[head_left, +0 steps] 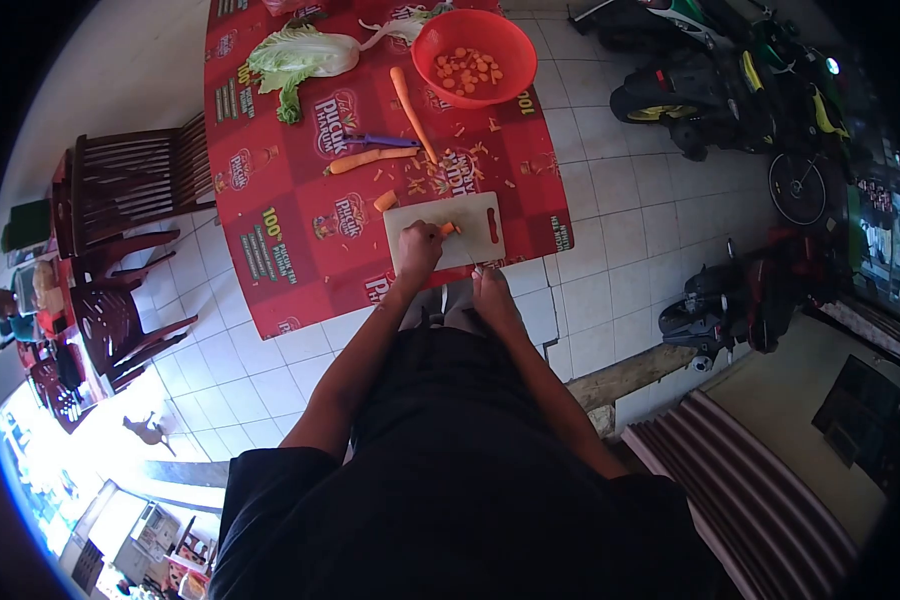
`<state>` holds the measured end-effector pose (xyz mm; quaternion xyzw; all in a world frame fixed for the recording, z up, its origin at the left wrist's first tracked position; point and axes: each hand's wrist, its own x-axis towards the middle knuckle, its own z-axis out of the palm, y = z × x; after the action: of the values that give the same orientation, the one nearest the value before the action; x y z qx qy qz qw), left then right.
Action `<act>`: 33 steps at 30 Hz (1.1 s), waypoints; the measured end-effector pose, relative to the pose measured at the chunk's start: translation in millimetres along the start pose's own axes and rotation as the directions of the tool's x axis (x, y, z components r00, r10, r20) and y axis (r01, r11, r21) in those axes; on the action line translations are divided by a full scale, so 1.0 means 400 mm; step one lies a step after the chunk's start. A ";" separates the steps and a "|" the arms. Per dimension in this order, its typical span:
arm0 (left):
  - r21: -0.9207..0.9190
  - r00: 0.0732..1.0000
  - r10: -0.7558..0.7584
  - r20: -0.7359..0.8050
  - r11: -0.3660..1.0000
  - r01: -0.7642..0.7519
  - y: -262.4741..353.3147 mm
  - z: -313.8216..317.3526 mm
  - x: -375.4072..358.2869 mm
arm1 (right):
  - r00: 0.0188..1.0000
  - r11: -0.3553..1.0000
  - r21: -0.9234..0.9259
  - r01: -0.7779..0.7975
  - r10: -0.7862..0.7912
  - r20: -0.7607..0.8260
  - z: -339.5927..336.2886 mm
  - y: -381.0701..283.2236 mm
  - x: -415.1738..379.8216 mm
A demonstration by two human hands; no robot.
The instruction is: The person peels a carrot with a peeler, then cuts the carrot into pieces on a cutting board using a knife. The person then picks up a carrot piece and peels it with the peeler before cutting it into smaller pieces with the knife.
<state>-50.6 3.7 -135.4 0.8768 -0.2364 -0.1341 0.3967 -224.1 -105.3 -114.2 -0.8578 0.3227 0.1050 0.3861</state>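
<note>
A pale cutting board (473, 212) with a red-edged handle slot lies near the table's front edge. My left hand (419, 249) is closed on a short piece of carrot (449, 229) on the board. Just off the board's front edge, my right hand (489, 286) is closed round a knife (477, 266), whose blade points over the board and is hard to make out. A cut chunk of carrot (385, 201) sits at the board's left corner. Farther back are a long carrot (408, 105), a second carrot (368, 160) and a purple-handled tool (378, 140), probably a peeler.
A red bowl (515, 50) with several carrot slices stands at the table's far right. Napa cabbage (315, 55) lies at the far left. Peelings (450, 172) litter the red tablecloth (280, 190). Wooden chairs (135, 175) stand left, motorcycles (715, 95) right.
</note>
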 end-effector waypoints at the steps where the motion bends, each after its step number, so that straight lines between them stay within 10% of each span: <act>1: 0.000 1.000 0.002 0.003 1.000 -0.002 -0.002 0.001 -0.001 | 1.000 1.000 -0.017 0.009 -0.009 -0.020 0.000 0.009 -0.007; 11: 0.007 0.999 0.031 0.012 0.999 -0.031 -0.016 0.006 -0.012 | 0.985 0.975 -0.224 -0.011 -0.029 -0.171 -0.066 -0.043 -0.035; 17: 0.421 0.923 0.244 0.298 0.834 -0.357 0.018 -0.033 -0.022 | 0.962 0.972 -0.235 0.014 -0.077 -0.261 -0.052 -0.021 -0.027; 26: 0.489 0.844 0.321 0.429 0.703 -0.516 0.020 -0.047 -0.015 | 0.980 0.961 -0.275 0.015 -0.069 -0.188 -0.058 -0.036 -0.016; 33: 0.274 0.959 0.151 0.240 0.937 -0.216 0.012 -0.027 -0.001 | 0.981 0.982 -0.183 -0.039 0.003 -0.192 -0.062 -0.025 -0.027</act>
<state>-48.0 8.2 -124.8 0.8807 -0.3767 -0.1533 0.2430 -227.8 -113.4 -86.8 -0.8926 0.3562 0.0559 0.2705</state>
